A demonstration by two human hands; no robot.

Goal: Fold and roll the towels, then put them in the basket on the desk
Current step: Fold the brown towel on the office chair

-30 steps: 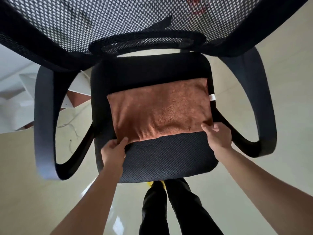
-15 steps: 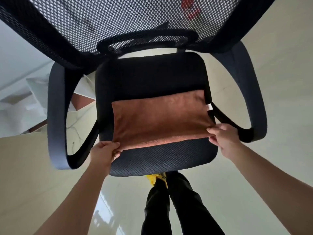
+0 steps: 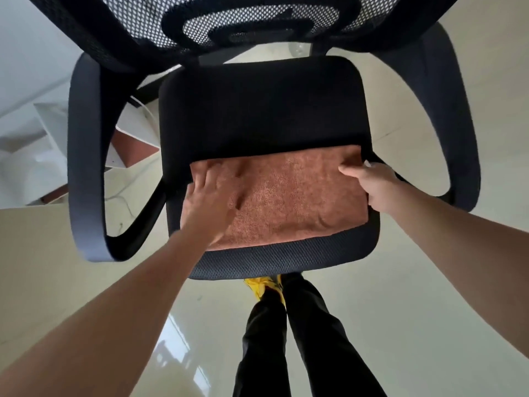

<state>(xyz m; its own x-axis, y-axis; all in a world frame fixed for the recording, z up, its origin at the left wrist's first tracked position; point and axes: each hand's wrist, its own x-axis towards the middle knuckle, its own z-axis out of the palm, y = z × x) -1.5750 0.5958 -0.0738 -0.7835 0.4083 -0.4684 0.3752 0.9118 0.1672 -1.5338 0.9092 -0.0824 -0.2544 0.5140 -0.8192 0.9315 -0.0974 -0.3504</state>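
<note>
A brown towel (image 3: 289, 196), folded into a flat band, lies across the front half of the black office chair's seat (image 3: 257, 110). My left hand (image 3: 210, 202) rests flat on the towel's left part, fingers spread and blurred with motion. My right hand (image 3: 372, 186) is at the towel's right edge, its thumb on top of the far right corner and the fingers hidden underneath. No basket or desk is in view.
The chair's mesh backrest (image 3: 257, 18) fills the top, with curved armrests on the left (image 3: 86, 156) and right (image 3: 455, 116). White furniture (image 3: 34, 156) stands at the left on the glossy pale floor. My dark trouser legs (image 3: 286, 333) are below the seat.
Both hands held the towel's near corners before. The towel now looks narrower front to back; my left hand has let go and slid onto its top, my right hand has moved to the far right corner.
</note>
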